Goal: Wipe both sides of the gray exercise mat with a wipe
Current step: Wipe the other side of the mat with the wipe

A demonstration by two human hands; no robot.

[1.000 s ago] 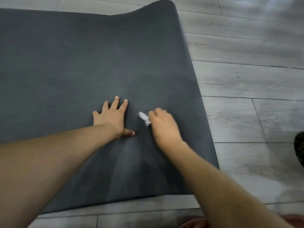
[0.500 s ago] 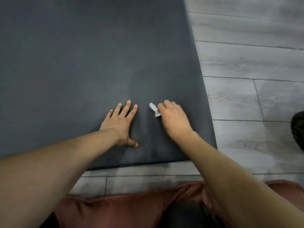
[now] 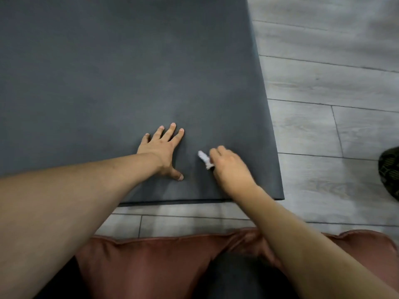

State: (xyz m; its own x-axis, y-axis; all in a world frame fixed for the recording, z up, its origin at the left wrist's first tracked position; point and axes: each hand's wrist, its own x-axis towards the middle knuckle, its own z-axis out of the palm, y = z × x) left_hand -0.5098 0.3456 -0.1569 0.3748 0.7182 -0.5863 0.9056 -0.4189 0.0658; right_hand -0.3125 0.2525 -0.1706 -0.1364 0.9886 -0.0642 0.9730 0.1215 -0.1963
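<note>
While left grip (image 3: 160,152) lies flat, right grip (image 3: 230,167) clutches wipe (image 3: 204,159), near mat (image 3: 129,72) edge

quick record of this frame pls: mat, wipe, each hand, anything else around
mat: gray mat flat on the floor, near edge and right edge in view
wipe: small white wipe, on the mat near its near right corner
left: left hand flat on the mat, fingers spread
right: right hand grips the wipe against the mat
other: reddish-brown cushion at bottom; dark object at right edge, unidentifiable
</note>
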